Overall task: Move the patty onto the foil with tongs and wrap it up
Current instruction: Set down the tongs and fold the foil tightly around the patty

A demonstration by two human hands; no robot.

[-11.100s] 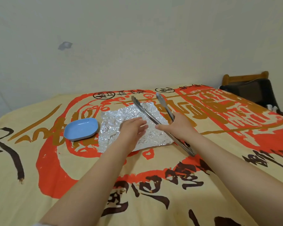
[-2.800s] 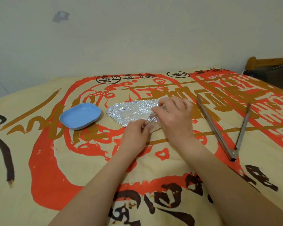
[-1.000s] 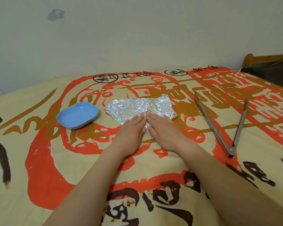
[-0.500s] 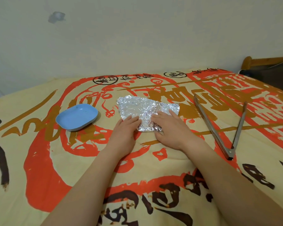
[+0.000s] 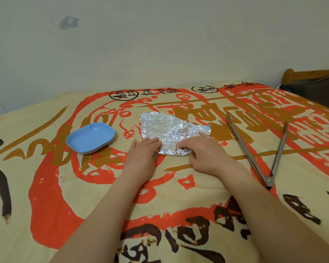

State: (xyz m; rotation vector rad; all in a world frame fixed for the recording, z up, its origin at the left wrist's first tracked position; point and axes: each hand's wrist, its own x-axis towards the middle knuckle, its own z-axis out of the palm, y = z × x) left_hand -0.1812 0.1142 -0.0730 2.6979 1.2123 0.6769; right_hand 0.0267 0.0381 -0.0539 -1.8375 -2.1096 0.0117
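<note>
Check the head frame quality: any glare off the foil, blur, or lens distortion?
Head view: soft, even light with faint shadows. The crumpled foil shows small bright glints, not blown out. Both hands, left hand and right hand, look sharp, with no motion blur. Wide-angle bowing curves the printed cloth edge at the wall. The tongs are slightly dull, no hotspot.

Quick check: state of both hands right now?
Left hand: open, fingers flat on the foil packet.
Right hand: open, fingers pressing the foil packet, gripping nothing.
</note>
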